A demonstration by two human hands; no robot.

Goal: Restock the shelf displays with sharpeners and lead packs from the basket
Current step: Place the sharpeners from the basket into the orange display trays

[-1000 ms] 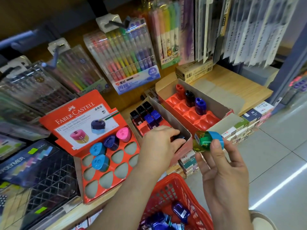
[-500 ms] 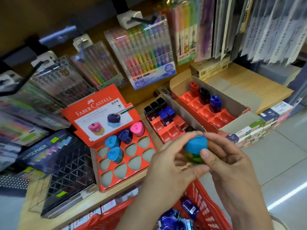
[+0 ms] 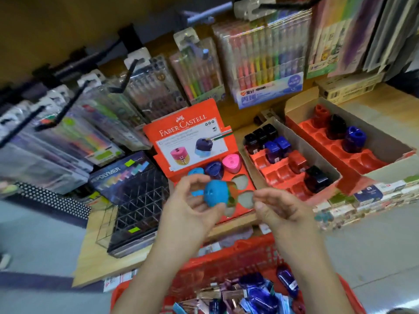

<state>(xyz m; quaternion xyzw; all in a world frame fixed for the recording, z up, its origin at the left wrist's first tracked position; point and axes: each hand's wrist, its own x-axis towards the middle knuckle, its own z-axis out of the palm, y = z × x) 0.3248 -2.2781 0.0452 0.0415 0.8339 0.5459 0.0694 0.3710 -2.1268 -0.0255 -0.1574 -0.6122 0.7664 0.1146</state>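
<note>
Fingers (image 3: pixel 189 181) round blue sharpener (image 3: pixel 214 192) (display tray (image 3: pixel 246 176) behind)

The left hand (image 3: pixel 192 207) holds a sharpener (image 3: pixel 214 193) over the display box (image 3: pixel 186 134) — three more sharpeners (image 3: pixel 214 169) sit in its back row, just behind the grip. The right hand (image 3: pixel 281 207) is to the right, apart. Two trays (image 3: pixel 269 175) lie further right, the lead rack (image 3: pixel 136 200) lies left, and the basket (image 3: pixel 226 259) is in front, below.
</note>
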